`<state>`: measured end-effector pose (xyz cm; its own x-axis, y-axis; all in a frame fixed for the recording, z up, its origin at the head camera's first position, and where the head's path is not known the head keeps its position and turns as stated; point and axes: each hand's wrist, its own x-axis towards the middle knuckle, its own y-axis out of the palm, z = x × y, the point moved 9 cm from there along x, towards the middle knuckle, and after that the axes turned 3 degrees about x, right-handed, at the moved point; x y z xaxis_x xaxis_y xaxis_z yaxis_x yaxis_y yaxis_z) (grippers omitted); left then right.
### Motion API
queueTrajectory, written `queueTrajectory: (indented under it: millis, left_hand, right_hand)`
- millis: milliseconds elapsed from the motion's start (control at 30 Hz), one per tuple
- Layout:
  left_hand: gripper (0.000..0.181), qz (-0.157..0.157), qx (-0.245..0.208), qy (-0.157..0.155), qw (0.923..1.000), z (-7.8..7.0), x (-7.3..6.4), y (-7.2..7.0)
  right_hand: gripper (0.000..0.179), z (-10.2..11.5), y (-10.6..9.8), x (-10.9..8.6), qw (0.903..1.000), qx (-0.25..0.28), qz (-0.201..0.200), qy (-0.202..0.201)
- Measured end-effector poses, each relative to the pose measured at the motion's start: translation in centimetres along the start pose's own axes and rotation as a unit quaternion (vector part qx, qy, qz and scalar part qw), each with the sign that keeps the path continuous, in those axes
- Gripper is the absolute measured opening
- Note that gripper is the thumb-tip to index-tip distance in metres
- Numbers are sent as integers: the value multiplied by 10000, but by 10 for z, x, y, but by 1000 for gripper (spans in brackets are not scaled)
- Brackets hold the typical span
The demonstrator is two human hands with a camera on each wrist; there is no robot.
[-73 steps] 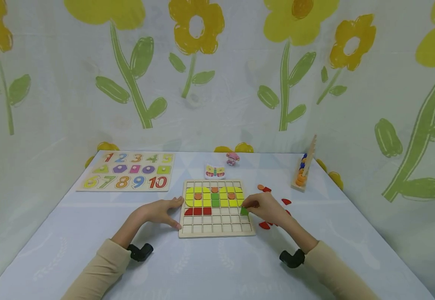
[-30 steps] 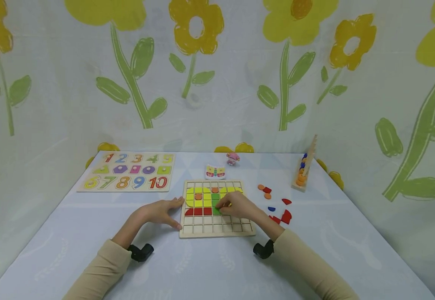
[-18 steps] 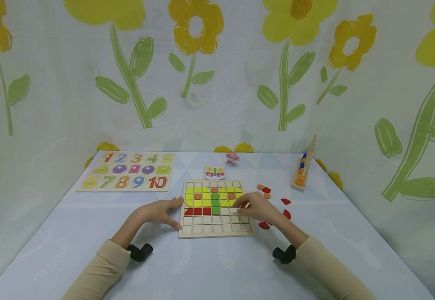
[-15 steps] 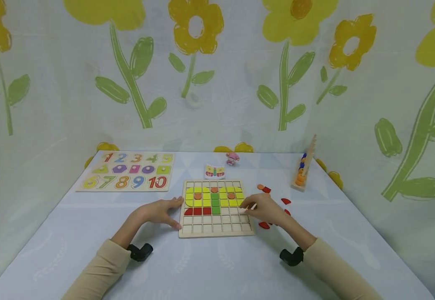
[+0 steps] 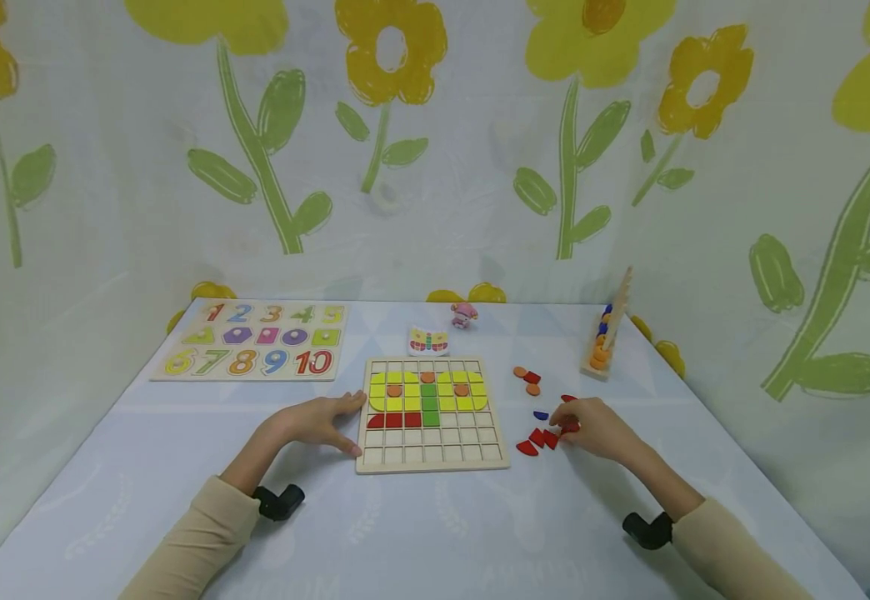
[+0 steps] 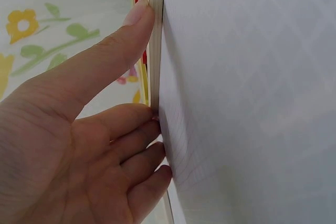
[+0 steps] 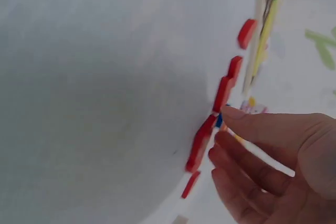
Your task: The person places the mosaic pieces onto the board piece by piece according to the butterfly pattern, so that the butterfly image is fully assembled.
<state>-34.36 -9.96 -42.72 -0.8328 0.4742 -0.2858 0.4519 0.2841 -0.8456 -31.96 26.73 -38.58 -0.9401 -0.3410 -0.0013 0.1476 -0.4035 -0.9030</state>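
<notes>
My left hand (image 5: 320, 422) rests against the left edge of a wooden grid board (image 5: 435, 457), thumb and fingers spread along its side. The left wrist view shows the thumb (image 6: 137, 20) on the board's edge (image 6: 155, 51). Set in the grid are yellow tiles (image 5: 378, 392), orange discs, a column of green squares (image 5: 430, 404) and a row of red tiles (image 5: 394, 421). To the board's right, my right hand (image 5: 600, 429) reaches down over a red piece (image 5: 570, 427), partly hidden by the fingers. In the right wrist view, thumb and fingers stand apart with nothing visible between them.
Red pieces (image 5: 537, 437), a blue half-round (image 5: 541, 415) and orange discs (image 5: 532, 389) lie right of the board. Behind it are a butterfly card (image 5: 428, 342) and a pink figurine (image 5: 464, 315). A number puzzle (image 5: 251, 337) lies back left; a wooden bead frame (image 5: 606, 337) stands back right.
My right hand carried a green square to the board's middle, and it now lies below the other green ones. That hand has since moved right, off the board. The left hand stays put.
</notes>
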Motion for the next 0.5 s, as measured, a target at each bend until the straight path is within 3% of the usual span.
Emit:
queueTrajectory:
  millis: [133, 500]
  left_hand:
    - [99, 10, -2, -21, 10000, -1, -2, 0]
    - [99, 15, -35, -4, 10000, 1, 1, 1]
  right_hand:
    - [18, -11, 1, -5, 9997, -58, -7, 222]
    - [21, -17, 2, 0, 9988, 297, 157, 348]
